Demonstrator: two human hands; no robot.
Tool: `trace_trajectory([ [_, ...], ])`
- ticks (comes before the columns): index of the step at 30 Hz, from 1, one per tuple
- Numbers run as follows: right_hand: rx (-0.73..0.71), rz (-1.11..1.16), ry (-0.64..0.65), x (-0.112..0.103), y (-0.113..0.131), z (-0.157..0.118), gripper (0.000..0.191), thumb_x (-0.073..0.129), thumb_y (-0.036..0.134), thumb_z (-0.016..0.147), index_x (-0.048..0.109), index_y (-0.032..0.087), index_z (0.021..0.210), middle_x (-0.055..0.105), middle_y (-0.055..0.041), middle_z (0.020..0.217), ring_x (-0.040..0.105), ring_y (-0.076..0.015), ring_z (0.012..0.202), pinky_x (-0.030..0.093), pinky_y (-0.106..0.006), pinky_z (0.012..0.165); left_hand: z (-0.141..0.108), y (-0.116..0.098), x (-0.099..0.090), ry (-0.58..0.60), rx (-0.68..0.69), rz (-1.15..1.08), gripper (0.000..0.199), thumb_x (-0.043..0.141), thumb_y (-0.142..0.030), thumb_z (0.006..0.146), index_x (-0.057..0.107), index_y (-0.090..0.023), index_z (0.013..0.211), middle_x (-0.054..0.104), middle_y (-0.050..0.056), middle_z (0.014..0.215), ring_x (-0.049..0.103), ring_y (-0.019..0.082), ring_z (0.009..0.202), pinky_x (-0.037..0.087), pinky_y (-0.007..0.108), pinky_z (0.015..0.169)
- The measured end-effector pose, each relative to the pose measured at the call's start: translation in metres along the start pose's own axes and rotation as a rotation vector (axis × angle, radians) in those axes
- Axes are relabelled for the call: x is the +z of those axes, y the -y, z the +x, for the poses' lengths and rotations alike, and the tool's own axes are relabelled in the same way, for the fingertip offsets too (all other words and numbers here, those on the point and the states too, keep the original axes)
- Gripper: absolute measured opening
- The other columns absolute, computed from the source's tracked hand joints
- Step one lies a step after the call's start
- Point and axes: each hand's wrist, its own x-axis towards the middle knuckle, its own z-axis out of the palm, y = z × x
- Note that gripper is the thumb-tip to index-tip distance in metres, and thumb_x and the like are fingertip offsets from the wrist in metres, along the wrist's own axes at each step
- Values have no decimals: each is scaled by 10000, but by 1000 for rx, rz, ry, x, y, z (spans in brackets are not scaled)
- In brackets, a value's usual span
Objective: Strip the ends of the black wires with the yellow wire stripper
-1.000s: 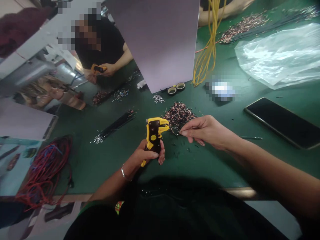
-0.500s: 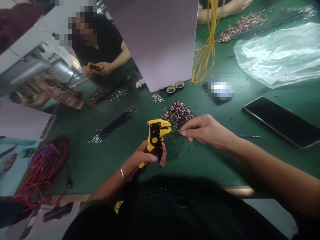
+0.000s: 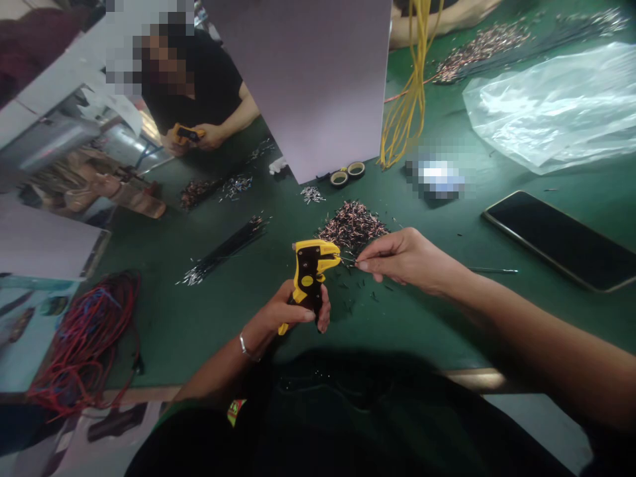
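Observation:
My left hand (image 3: 298, 309) is wrapped around the handles of a yellow and black wire stripper (image 3: 308, 281), which stands upright above the green table. Its jaws point right, with only a narrow gap visible between them. Between thumb and fingertips, my right hand (image 3: 397, 258) pinches a thin black wire (image 3: 491, 269). The wire's near end reaches toward the stripper's jaws; whether it lies inside them I cannot tell. Its far end shows beyond my right wrist. Just behind both hands is a pile of short copper-tipped wire offcuts (image 3: 354, 224), with loose scraps scattered below it.
A bundle of black wires (image 3: 223, 250) lies left of the stripper. Two tape rolls (image 3: 348, 175) sit by a pale upright panel (image 3: 322, 86). A phone (image 3: 561, 240) and plastic bag (image 3: 556, 109) lie right. Red cables (image 3: 94, 338) are far left. Across the table, a person holds another tool (image 3: 189, 133).
The stripper's jaws have drawn closer together at the wire's end. Both hands stay in nearly the same place.

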Motion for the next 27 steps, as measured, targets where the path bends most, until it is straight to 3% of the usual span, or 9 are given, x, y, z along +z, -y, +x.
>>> trace_trajectory([
  [27,-4,27,-24,-3,-4,3,127,750,295,727,764,170,746,602,3,510,397,-64,383,306,-248,368,-7,4,4,-114,10,131,196,763,-203,768,618,-113,864,621,17,622,599,151,511,530,313,529],
])
